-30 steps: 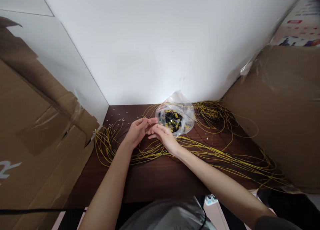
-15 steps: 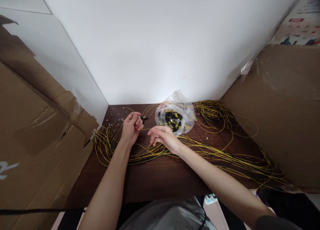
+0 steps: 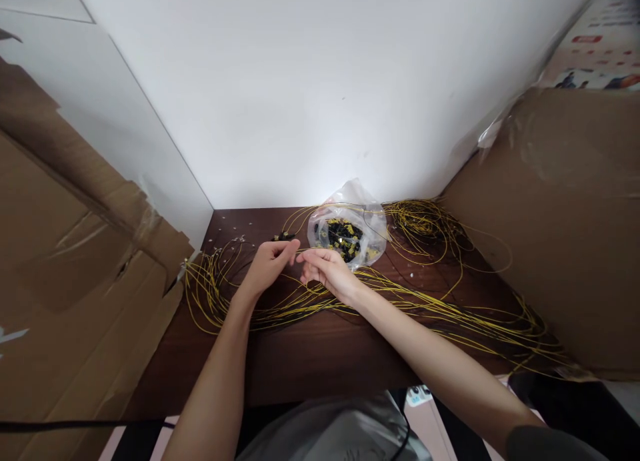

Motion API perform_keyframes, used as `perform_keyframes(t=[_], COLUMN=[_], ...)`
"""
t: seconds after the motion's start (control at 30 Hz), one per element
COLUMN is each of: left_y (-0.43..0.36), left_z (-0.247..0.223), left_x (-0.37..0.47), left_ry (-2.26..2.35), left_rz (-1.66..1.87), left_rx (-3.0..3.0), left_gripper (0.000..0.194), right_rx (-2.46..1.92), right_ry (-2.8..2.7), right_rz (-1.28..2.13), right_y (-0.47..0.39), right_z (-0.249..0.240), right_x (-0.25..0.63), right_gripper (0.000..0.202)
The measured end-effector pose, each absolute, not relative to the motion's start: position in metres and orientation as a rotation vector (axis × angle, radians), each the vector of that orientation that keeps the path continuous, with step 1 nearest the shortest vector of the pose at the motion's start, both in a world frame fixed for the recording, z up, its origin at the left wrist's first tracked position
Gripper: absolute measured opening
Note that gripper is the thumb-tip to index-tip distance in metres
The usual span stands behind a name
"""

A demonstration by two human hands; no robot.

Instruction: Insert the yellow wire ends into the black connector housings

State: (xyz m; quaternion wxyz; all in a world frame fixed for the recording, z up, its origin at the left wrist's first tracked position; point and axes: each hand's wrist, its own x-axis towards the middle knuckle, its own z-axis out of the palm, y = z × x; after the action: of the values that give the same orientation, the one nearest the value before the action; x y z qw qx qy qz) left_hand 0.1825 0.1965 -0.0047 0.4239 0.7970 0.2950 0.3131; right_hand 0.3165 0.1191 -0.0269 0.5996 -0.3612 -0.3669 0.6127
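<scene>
My left hand (image 3: 270, 266) hovers over the dark tabletop with its thumb and fingers pinched together; what lies between the fingertips is too small to make out. Just right of it, fingertips almost touching, my right hand (image 3: 329, 271) is closed in a pinch on a thin yellow wire, mostly hidden by the fingers. Behind my right hand sits a clear plastic bag (image 3: 373, 237), its mouth open, with small black and yellow parts (image 3: 345, 237) inside. A few dark small pieces (image 3: 284, 236) lie beyond my left hand. Below both hands runs a long bundle of yellow and black wires (image 3: 395, 294).
A tangled coil of yellow wire (image 3: 417, 217) lies at the back right. Cardboard boxes flank the brown table (image 3: 310, 361) on the left (image 3: 95, 267) and right (image 3: 545, 234). A white wall (image 3: 280, 101) closes off the back. Small white scraps are scattered at the back left.
My left hand has moved right, towards my right hand, and turned so its thumb points to the right. The dark pieces behind it show more. My right hand has barely moved.
</scene>
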Motion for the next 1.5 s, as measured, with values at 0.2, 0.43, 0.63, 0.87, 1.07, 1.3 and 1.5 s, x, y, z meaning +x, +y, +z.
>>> perform_keyframes(t=[0.2,0.43,0.63,0.87,1.07,1.3,1.5], left_y=[0.194,0.202,0.197,0.191,0.195,0.198,0.191], left_z=[-0.001,0.004,0.004,-0.004,-0.006,0.001,0.003], left_x=[0.182,0.180,0.181,0.188,0.186,0.179,0.184], left_ry=[0.613,0.318,0.484,0.712,0.797,0.858,0.720], left_rz=[0.823,0.994,1.031,0.822,0.978,1.183,0.838], left_rx=[1.542,0.984,1.236,2.076,2.225,1.779,1.976], left_gripper=[0.042,0.026,0.021,0.025,0.023,0.022,0.025], right_rx=[-0.895,-0.947,-0.943,-0.943,-0.955,-0.969,-0.909], right_ry=[-1.004,-1.245,-1.170,-1.068,-1.047,-1.002,-0.912], right_rz=[1.405,1.365,1.393,1.413,1.414,1.372,1.382], right_y=[0.119,0.120,0.121,0.122,0.122,0.121,0.123], right_z=[-0.028,-0.034,-0.033,-0.033,-0.031,-0.033,-0.033], right_x=[0.316,0.317,0.318,0.318,0.318,0.317,0.318], right_gripper=[0.030,0.032,0.034,0.033,0.033,0.033,0.031])
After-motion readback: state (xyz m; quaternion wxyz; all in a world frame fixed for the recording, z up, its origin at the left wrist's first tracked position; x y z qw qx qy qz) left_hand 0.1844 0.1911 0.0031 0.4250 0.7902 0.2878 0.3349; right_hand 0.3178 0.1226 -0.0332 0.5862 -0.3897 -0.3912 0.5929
